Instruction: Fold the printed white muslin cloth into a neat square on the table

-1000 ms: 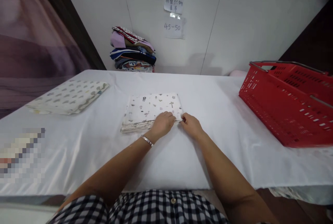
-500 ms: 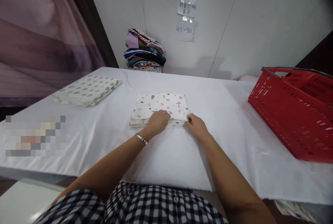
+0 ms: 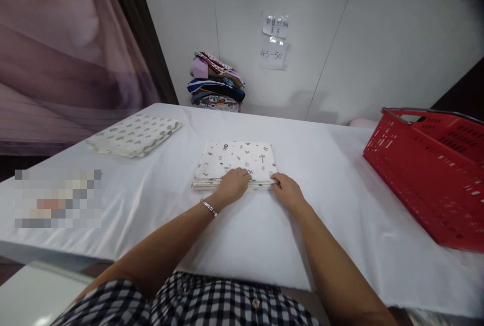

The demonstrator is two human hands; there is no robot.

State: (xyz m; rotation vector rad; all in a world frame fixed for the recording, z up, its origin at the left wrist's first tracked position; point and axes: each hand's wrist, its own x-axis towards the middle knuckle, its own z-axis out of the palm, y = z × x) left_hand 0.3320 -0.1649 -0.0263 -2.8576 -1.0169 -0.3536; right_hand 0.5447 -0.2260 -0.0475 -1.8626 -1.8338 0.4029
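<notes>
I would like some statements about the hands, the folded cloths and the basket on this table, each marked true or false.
1. Both hands rest at the near edge of the folded printed cloth. True: the left hand lies on it, the right hand at its near right corner.
2. The red basket stands to the person's left. False: it stands on the right side of the table.
3. A second folded cloth lies far left. True.
4. The stack of clothes sits inside the basket. False: it is by the wall.
</notes>
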